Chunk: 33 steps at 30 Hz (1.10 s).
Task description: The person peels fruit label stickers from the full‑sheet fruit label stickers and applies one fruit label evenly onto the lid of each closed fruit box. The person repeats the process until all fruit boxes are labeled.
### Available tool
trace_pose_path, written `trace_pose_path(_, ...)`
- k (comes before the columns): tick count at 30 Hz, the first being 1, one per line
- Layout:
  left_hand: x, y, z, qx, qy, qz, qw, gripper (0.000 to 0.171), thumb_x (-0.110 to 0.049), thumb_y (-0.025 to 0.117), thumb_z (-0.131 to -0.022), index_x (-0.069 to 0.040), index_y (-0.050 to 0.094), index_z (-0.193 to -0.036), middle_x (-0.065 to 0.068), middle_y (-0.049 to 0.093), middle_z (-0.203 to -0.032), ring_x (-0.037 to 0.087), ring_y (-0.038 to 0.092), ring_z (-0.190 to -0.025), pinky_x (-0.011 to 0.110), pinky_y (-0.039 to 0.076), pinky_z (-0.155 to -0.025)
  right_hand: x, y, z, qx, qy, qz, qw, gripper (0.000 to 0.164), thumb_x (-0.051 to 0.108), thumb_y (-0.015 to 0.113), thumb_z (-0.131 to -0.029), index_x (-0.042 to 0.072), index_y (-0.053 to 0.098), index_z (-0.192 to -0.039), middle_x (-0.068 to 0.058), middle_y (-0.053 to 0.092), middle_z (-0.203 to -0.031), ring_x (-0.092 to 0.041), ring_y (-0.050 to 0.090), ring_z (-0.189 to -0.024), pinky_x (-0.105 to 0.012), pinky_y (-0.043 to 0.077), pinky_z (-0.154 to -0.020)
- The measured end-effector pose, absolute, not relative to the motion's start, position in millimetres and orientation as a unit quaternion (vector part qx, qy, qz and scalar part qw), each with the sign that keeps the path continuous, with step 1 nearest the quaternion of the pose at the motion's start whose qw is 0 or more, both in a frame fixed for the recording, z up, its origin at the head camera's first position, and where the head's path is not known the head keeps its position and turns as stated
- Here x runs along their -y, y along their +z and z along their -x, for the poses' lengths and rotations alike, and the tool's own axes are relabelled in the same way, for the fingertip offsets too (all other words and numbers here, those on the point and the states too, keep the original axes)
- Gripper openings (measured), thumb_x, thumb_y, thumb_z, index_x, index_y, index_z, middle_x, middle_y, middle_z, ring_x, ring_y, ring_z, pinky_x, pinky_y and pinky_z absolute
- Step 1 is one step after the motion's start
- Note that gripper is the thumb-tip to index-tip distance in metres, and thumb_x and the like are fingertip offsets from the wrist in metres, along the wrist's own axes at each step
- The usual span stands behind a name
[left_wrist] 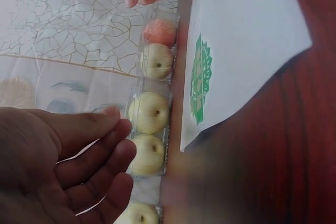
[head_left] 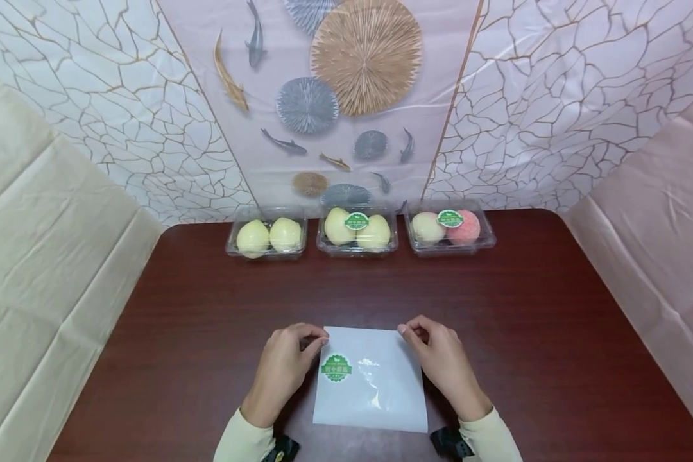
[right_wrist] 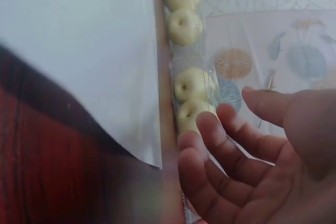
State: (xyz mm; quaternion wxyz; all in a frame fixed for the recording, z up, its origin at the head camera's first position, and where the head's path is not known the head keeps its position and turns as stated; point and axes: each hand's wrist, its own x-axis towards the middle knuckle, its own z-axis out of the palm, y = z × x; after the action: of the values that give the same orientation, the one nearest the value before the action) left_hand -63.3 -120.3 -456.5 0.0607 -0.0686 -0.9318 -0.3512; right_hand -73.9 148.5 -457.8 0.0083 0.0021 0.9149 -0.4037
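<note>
A glossy white sheet point(head_left: 375, 385) bearing one round green sticker point(head_left: 337, 368) lies on the table in front of me. My left hand point(head_left: 285, 362) hovers by its far left corner, thumb and forefinger close together. In the left wrist view a gap separates those fingers point(left_wrist: 123, 153) from the paper. By the far right corner is my right hand point(head_left: 441, 359), its fingers loosely bent. The right wrist view shows thumb and fingers point(right_wrist: 231, 156) apart with nothing between them. Neither hand holds anything.
Along the back edge of the dark red table point(head_left: 208, 308) stand three clear boxes of fruit: a left box point(head_left: 268, 253), a middle box point(head_left: 358, 250) and a right box point(head_left: 453, 249). Green stickers mark the middle and right lids. Fabric screens point(head_left: 52, 212) enclose the back and sides.
</note>
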Motion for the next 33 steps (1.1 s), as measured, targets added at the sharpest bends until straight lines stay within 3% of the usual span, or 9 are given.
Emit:
trace_pose_path(5, 122.4, -457.6, 61.6, 0.939, -0.333, 0.082, 0.032, 0.007, -0.016, 0.075, -0.099, -0.015, 0.082, -0.098, -0.001, 0.078, -0.101, 0.018, 0.075, -0.097, 0.04, 0.06, -0.081, -148.3, -458.1, 75.8, -0.907, -0.421, 0.018, 0.02, 0.008, 0.016, 0.074, -0.1, 0.013, 0.077, -0.094, 0.004, 0.07, -0.082, -0.011, 0.059, -0.074, -0.025, 0.049, -0.067)
trace_pose_path(9, 125.5, -455.8, 62.8, 0.942, -0.317, 0.108, -0.008, 0.01, -0.019, 0.079, -0.096, -0.014, 0.081, -0.105, 0.0, 0.076, -0.108, 0.021, 0.072, -0.105, 0.045, 0.059, -0.088, -148.0, -455.0, 75.2, -0.912, -0.407, 0.039, 0.036, 0.005, 0.011, 0.077, -0.097, 0.012, 0.075, -0.093, 0.003, 0.067, -0.083, -0.011, 0.059, -0.075, -0.027, 0.049, -0.068)
trace_pose_path(16, 134.1, -460.9, 60.6, 0.951, -0.186, 0.247, -0.023, 0.062, -0.04, 0.092, -0.082, -0.011, 0.071, -0.132, 0.006, 0.067, -0.137, 0.027, 0.062, -0.124, 0.05, 0.052, -0.099, -145.7, -449.1, 67.8, -0.932, -0.351, 0.07, 0.05, 0.011, 0.012, 0.082, -0.092, 0.013, 0.073, -0.098, 0.004, 0.065, -0.092, -0.012, 0.061, -0.086, -0.035, 0.053, -0.076)
trace_pose_path(21, 136.2, -464.0, 59.8, 0.952, -0.129, 0.276, -0.024, 0.081, -0.053, 0.093, -0.077, -0.011, 0.066, -0.14, 0.008, 0.06, -0.148, 0.029, 0.057, -0.131, 0.052, 0.046, -0.108, -144.8, -447.2, 63.0, -0.935, -0.342, 0.078, 0.044, 0.015, 0.011, 0.084, -0.09, 0.014, 0.072, -0.097, 0.004, 0.066, -0.093, -0.016, 0.063, -0.091, -0.038, 0.054, -0.079)
trace_pose_path(29, 135.4, -466.0, 60.0, 0.956, -0.086, 0.277, -0.051, 0.087, -0.055, 0.091, -0.078, -0.008, 0.062, -0.145, 0.01, 0.059, -0.15, 0.029, 0.054, -0.135, 0.053, 0.04, -0.114, -140.9, -446.2, 53.3, -0.935, -0.341, 0.092, 0.039, 0.017, 0.011, 0.086, -0.088, 0.014, 0.072, -0.098, 0.003, 0.067, -0.098, -0.016, 0.061, -0.091, -0.04, 0.052, -0.083)
trace_pose_path(33, 133.8, -467.7, 56.4, 0.955, -0.086, 0.277, -0.053, 0.088, -0.054, 0.091, -0.078, -0.007, 0.061, -0.146, 0.009, 0.061, -0.147, 0.028, 0.056, -0.133, 0.052, 0.041, -0.113, -138.3, -448.9, 47.7, -0.944, -0.314, 0.09, 0.047, 0.022, 0.012, 0.088, -0.086, 0.011, 0.073, -0.102, -0.002, 0.067, -0.103, -0.023, 0.062, -0.1, -0.045, 0.053, -0.089)
